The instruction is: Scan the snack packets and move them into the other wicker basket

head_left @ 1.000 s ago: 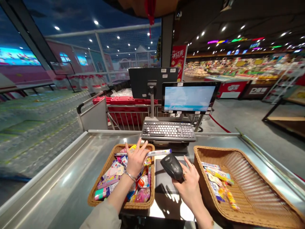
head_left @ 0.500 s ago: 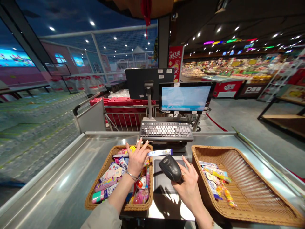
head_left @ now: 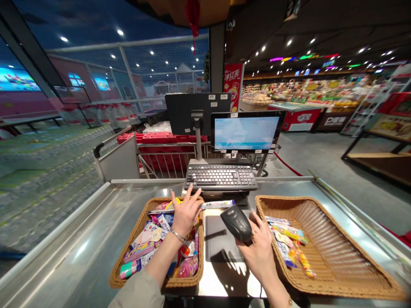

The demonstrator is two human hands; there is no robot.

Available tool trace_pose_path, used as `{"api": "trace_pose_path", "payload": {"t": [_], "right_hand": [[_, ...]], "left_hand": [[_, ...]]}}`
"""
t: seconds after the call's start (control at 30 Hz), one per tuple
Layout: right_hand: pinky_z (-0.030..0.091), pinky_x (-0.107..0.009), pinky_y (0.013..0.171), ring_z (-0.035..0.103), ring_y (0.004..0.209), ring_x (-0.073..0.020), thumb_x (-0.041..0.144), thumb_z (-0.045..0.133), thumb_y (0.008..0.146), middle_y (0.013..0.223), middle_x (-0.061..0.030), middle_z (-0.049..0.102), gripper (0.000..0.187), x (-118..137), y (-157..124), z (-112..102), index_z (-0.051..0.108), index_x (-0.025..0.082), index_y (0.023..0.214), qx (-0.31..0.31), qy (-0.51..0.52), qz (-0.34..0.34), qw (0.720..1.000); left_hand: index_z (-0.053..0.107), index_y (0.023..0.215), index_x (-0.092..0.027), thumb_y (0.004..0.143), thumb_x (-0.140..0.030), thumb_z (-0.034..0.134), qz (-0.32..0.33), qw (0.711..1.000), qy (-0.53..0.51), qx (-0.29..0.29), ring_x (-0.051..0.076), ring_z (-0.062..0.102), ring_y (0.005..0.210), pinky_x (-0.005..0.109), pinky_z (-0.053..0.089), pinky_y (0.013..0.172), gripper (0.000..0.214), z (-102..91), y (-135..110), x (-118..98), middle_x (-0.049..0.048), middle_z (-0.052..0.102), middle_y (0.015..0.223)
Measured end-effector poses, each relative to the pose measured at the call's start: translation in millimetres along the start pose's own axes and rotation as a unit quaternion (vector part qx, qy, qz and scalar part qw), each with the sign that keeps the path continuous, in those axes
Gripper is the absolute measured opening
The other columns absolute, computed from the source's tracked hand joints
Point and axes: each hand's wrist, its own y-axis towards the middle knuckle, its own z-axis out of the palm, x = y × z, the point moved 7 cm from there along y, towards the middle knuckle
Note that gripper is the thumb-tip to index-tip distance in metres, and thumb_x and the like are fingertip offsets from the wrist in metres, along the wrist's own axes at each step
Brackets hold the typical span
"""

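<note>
My left hand (head_left: pixel 186 214) is over the left wicker basket (head_left: pixel 123 267), its upper fingers raised. From under its fingers a slim white-and-blue stick packet (head_left: pixel 218 204) juts out to the right; the grip itself is mostly hidden. Wrapped sweets and small packets (head_left: pixel 144 246) fill that basket. A black handheld barcode scanner (head_left: pixel 236 223) is in my right hand (head_left: pixel 258 246), its head tilted up and left, just below the packet's right end. The right wicker basket (head_left: pixel 346 256) stands beside this hand with several wrapped sweets (head_left: pixel 289 239) along its left side.
Behind the baskets stand a keyboard (head_left: pixel 221 175) and a lit monitor (head_left: pixel 245 132). A dark flat pad (head_left: pixel 221 244) lies on the counter between the baskets. The metal counter (head_left: pixel 77 231) has raised edges. Beyond it are a trolley (head_left: pixel 118 156) and stacked bottles (head_left: pixel 48 179) at left.
The scanner and my right hand have moved slightly to the right. My left hand stays over the left basket with the packet, which has turned slightly. The whole view has shifted a little.
</note>
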Motion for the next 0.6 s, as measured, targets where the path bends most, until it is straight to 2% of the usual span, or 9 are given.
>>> {"api": "trace_pose_path", "payload": {"t": [0.2, 0.33, 0.43, 0.6], "right_hand": [[0.033, -0.057, 0.107, 0.044, 0.132, -0.0328, 0.035, 0.064, 0.073, 0.126, -0.01, 0.062, 0.036, -19.5, -0.6, -18.0, 0.067, 0.024, 0.107, -0.051, 0.0, 0.039, 0.998], [0.029, -0.056, 0.109, 0.041, 0.134, -0.0321, 0.038, 0.063, 0.075, 0.126, -0.0115, 0.061, 0.038, -33.5, -3.3, -30.3, 0.067, 0.023, 0.109, -0.076, -0.005, 0.073, 0.994], [0.027, -0.056, 0.11, 0.04, 0.134, -0.0326, 0.038, 0.064, 0.074, 0.126, -0.0125, 0.061, 0.036, -41.7, -5.3, -41.4, 0.068, 0.022, 0.105, -0.097, -0.015, 0.083, 0.992], [0.03, -0.055, 0.108, 0.042, 0.133, -0.0331, 0.043, 0.063, 0.076, 0.127, -0.0149, 0.06, 0.036, -57.5, -11.2, -61.2, 0.07, 0.02, 0.103, -0.138, -0.034, 0.108, 0.984]], "left_hand": [[0.066, 0.094, -0.024, 0.094, -0.025, 0.053, 0.022, 1.0, -0.017, -0.003, 0.032, 0.044, 0.136, 0.075, -0.006, 0.109, 0.013, 3.5, 13.8, -13.6, 0.0065, 0.064, 0.131], [0.067, 0.095, -0.025, 0.094, -0.026, 0.054, 0.038, 0.999, -0.034, -0.009, 0.032, 0.043, 0.137, 0.074, -0.008, 0.11, 0.013, 5.9, 24.1, -25.3, 0.0064, 0.064, 0.131], [0.067, 0.095, -0.025, 0.094, -0.026, 0.054, 0.052, 0.998, -0.043, -0.013, 0.031, 0.044, 0.136, 0.074, -0.009, 0.11, 0.013, 7.1, 33.4, -35.9, 0.0052, 0.064, 0.131], [0.066, 0.093, -0.026, 0.094, -0.027, 0.055, 0.078, 0.995, -0.062, -0.024, 0.031, 0.047, 0.134, 0.072, -0.007, 0.111, 0.011, 9.7, 47.7, -55.0, 0.0027, 0.065, 0.13]]}}
